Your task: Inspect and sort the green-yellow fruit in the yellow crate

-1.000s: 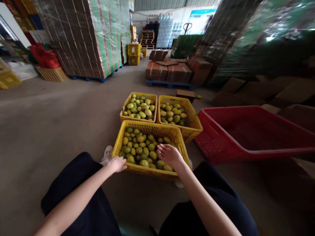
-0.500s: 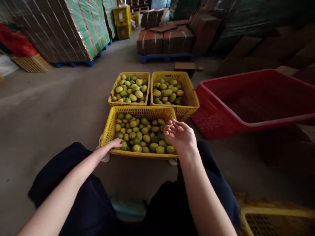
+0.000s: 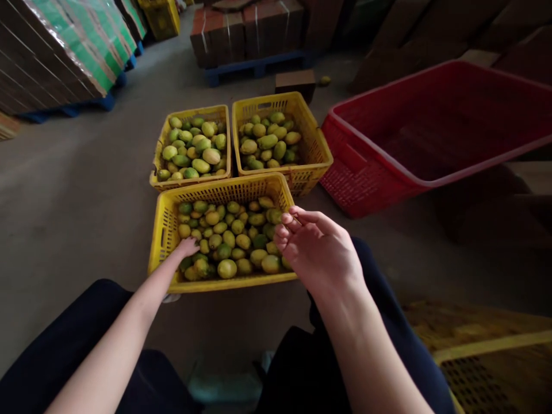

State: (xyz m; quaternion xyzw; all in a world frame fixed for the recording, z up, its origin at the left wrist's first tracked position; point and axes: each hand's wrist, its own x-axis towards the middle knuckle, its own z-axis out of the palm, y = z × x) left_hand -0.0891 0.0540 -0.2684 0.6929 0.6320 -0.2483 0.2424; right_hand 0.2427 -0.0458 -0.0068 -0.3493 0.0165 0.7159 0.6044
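A yellow crate full of green-yellow mangoes stands on the floor between my knees. My left hand reaches into its near left part and rests on the fruit, fingers curled down; what it holds, if anything, is hidden. My right hand hovers above the crate's right edge, raised toward me, fingers loosely bent and apart, nothing in it.
Two more yellow crates of mangoes stand behind the near one. A large red crate lies tilted to the right. Another yellow crate is at lower right. Pallets of cartons and wrapped stacks stand beyond.
The view has tipped down and the crates sit lower left in frame. My left hand moved from the crate's front rim into the fruit. My right hand lifted up off the mangoes.
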